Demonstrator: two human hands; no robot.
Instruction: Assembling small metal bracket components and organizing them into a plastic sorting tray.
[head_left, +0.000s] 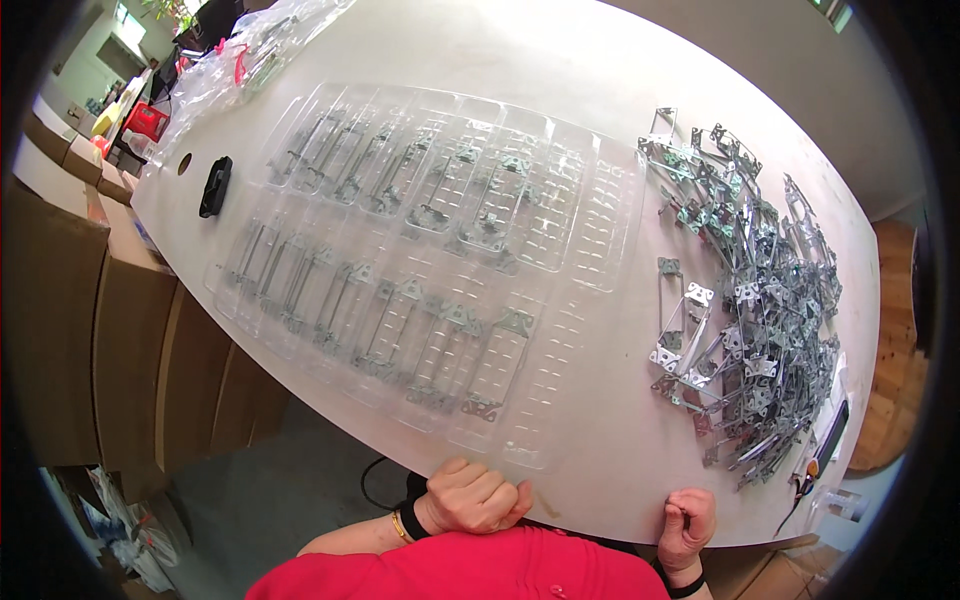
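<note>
My left hand point(475, 497) is curled into a fist at the near table edge, with nothing showing in it. Further right along the same edge, my right hand point(688, 525) has its fingers folded in, and no object shows there either. In front of the left hand lies a clear plastic tray point(545, 400) with two rows of slots. Thin metal wire frames with flat end plates point(497, 365) fill most slots; those at the right end hold none. Beyond my right hand is a tangled heap of the same metal frames point(770, 310), touched by neither hand.
A small black object point(215, 187) lies left of the tray. Clear plastic bags point(235, 80) crowd the far left corner. A tool with a dark handle point(825, 440) rests by the right edge. Cardboard boxes point(140, 350) stand left of the table.
</note>
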